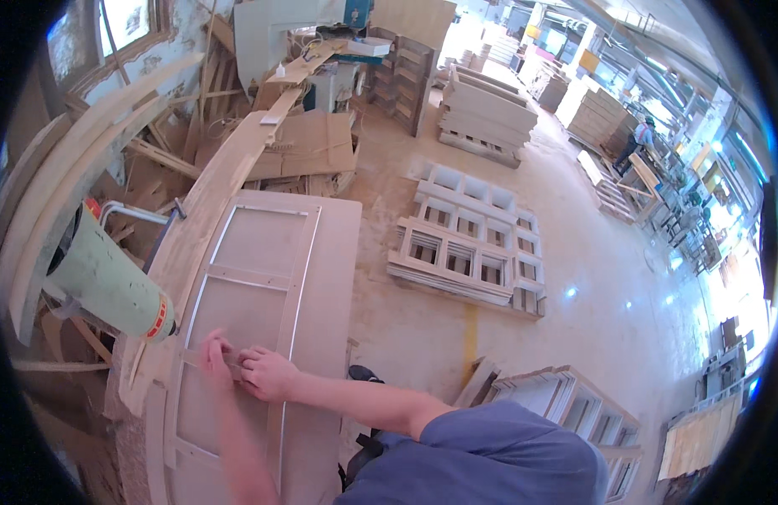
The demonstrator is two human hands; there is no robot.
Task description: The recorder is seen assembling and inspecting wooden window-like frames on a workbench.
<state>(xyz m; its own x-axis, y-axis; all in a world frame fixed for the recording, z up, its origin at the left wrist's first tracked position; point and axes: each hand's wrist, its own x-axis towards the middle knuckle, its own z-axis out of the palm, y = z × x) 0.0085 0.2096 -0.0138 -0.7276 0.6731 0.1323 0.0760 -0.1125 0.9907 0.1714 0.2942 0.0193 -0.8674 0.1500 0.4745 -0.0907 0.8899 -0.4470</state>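
Observation:
A pale wooden frame [247,278] with crossbars lies on a flat brown panel [332,278] before me. My left hand [214,357] is closed over one crossbar, its fingers bent together and slightly blurred. Just to its right, my right hand [268,374] curls its fingers at the same crossbar. The two hands nearly touch. Between them a small brown strip [231,360] shows, which I cannot tell apart from the crossbar. What the fingertips hold is hidden.
A light green cylinder [111,273] leans in from the left beside a long wooden board [205,198]. Scrap wood [174,139] is heaped beyond. Stacked frames [465,244] stand on the floor to the right, with more frames [566,396] nearby. A person [640,139] is far off.

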